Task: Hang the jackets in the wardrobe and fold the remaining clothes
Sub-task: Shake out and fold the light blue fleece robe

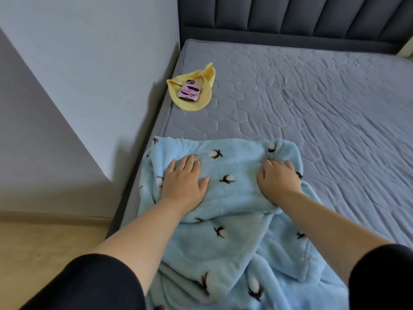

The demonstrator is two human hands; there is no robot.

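Note:
A fluffy light-blue garment [232,231] with a brown-and-white cotton-flower print lies on the near left part of the bed, its far portion folded over into a flat panel. My left hand [184,181] lies flat on the left side of that panel, fingers straight and pressing down. My right hand [278,179] rests on the right side of the panel, its fingertips bent into the plush fabric near a bunched fold. The garment's near end is rumpled and runs out of view at the bottom.
The grey quilted mattress [312,113] stretches to the right and back, up to a dark padded headboard [290,19]. A yellow cloth [201,104] with a pink-cased phone [190,90] on it sits near the left edge. A grey wall and wooden floor [44,242] lie to the left.

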